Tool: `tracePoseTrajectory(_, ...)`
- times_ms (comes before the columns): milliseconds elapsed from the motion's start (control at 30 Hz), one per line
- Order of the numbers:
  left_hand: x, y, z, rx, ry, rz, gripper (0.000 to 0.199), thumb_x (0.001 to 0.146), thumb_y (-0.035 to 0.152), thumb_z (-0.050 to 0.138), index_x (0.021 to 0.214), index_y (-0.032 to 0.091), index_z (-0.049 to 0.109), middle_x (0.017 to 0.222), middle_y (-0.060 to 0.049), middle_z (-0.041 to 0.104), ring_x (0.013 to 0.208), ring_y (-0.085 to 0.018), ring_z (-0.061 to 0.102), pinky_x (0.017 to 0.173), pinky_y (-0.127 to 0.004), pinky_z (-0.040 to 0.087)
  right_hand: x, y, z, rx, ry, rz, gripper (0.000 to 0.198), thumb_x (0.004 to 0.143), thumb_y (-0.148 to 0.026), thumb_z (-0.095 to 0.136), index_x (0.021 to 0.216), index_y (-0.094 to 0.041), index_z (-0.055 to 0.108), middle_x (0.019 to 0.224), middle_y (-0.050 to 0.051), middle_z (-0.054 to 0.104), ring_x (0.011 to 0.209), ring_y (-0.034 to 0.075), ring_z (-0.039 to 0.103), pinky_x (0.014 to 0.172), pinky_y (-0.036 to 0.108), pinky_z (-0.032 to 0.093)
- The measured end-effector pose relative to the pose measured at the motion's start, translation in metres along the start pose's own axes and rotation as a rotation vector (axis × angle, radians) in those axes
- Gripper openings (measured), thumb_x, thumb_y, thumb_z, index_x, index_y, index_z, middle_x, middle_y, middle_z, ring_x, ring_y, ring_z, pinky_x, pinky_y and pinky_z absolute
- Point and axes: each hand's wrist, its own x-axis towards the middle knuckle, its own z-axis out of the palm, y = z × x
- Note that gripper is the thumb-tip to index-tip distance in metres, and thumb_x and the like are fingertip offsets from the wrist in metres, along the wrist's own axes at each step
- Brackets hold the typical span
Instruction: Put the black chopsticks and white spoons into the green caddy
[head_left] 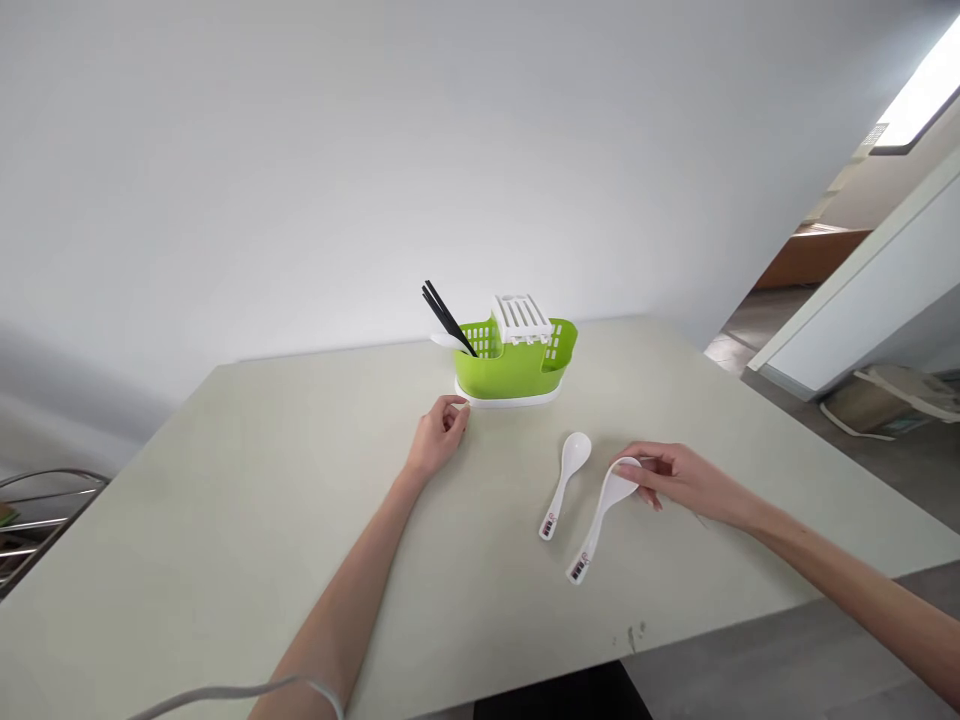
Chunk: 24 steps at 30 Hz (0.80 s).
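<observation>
My right hand [664, 475] pinches a white spoon [600, 520] by its bowl, thumb on one side and fingers on the other. The spoon's handle slants toward the table's near edge and has a dark printed mark at its end. Just left of it a second white spoon [574, 455] lies on the table, bowl away from me. My left hand [441, 436] rests on the table with fingers curled in, nothing visible in them. Its fingertips are at the left front edge of the white base tray [510, 402] under a green utensil basket [502, 377]; contact is unclear.
Black chopsticks [446, 318] and a white utensil [448, 342] lean out of the basket's left end. A white slotted rack [523, 318] sits on its middle. The pale table [285, 480] meets a white wall [337, 180]. A grey cable [232, 690] crosses my left forearm.
</observation>
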Motion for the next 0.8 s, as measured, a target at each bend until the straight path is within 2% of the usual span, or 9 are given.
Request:
tracePoseTrajectory(100,0.0,-0.001,0.0,0.009,0.0,0.009,0.037,0.099,0.052,0.052,0.115,0.02,0.061,0.069,0.004,0.059,0.061,-0.014,0.053,0.065,-0.028,0.044,-0.002,-0.021,-0.007,0.026,-0.011,-0.018,0.051,0.094,-0.069,0.063,0.108,-0.021,0.075,0.066,0.0,0.067,0.062,0.017,0.059,0.068,0.032,0.044)
tracePoseTrajectory(200,0.0,-0.002,-0.001,0.013,-0.002,0.026,0.036,0.099,0.052,0.052,0.114,0.021,0.062,0.069,0.004,0.059,0.061,-0.014,0.054,0.064,-0.027,0.044,0.0,-0.054,-0.012,0.007,0.048,-0.078,0.049,0.093,-0.068,0.066,0.106,-0.023,0.075,0.066,0.001,0.07,0.063,0.018,0.064,0.069,0.032,0.046)
tracePoseTrajectory(267,-0.001,-0.002,-0.001,0.012,0.002,0.034,0.035,0.099,0.051,0.052,0.113,0.021,0.062,0.069,0.004,0.059,0.06,-0.014,0.053,0.064,-0.027,0.044,0.006,-0.081,-0.014,-0.025,0.161,-0.142,0.047,0.092,-0.068,0.067,0.104,-0.024,0.075,0.068,0.001,0.071,0.062,0.018,0.065,0.068,0.032,0.048)
tracePoseTrajectory(367,-0.002,-0.002,-0.001,0.019,0.007,0.034,0.033,0.099,0.049,0.052,0.113,0.021,0.062,0.069,0.005,0.059,0.06,-0.014,0.053,0.063,-0.027,0.043,0.02,-0.121,-0.018,-0.137,0.442,-0.259,0.042,0.094,-0.067,0.066,0.103,-0.026,0.075,0.069,0.001,0.072,0.062,0.02,0.067,0.064,0.033,0.048)
tracePoseTrajectory(467,-0.003,-0.003,-0.001,0.019,0.009,0.033,0.032,0.098,0.047,0.053,0.112,0.021,0.063,0.069,0.004,0.059,0.061,-0.014,0.053,0.063,-0.027,0.043,0.042,-0.155,-0.025,-0.299,0.698,-0.476,0.037,0.097,-0.062,0.063,0.1,-0.028,0.075,0.073,0.002,0.073,0.062,0.021,0.068,0.068,0.036,0.051)
tracePoseTrajectory(533,-0.003,-0.004,0.0,0.023,0.01,0.035,0.031,0.098,0.046,0.052,0.112,0.021,0.063,0.069,0.004,0.059,0.061,-0.014,0.053,0.063,-0.027,0.043,0.059,-0.173,-0.032,-0.402,0.789,-0.599,0.033,0.099,-0.058,0.061,0.097,-0.028,0.075,0.082,0.003,0.075,0.063,0.022,0.069,0.071,0.038,0.052)
tracePoseTrajectory(667,-0.005,-0.005,0.001,0.058,-0.004,0.051,0.028,0.098,0.043,0.051,0.112,0.021,0.064,0.07,0.004,0.06,0.064,-0.014,0.054,0.065,-0.027,0.043,0.092,-0.198,-0.038,-0.603,0.836,-0.692,0.03,0.105,-0.047,0.053,0.101,-0.026,0.074,0.096,0.006,0.076,0.066,0.021,0.069,0.07,0.036,0.049)
tracePoseTrajectory(800,-0.006,-0.006,0.001,0.096,-0.013,0.069,0.026,0.098,0.039,0.051,0.11,0.022,0.064,0.072,0.003,0.061,0.064,-0.014,0.054,0.064,-0.026,0.043,0.116,-0.211,-0.025,-0.951,0.782,-0.703,0.03,0.109,-0.036,0.046,0.11,-0.019,0.071,0.107,0.011,0.074,0.08,0.023,0.068,0.066,0.033,0.041)
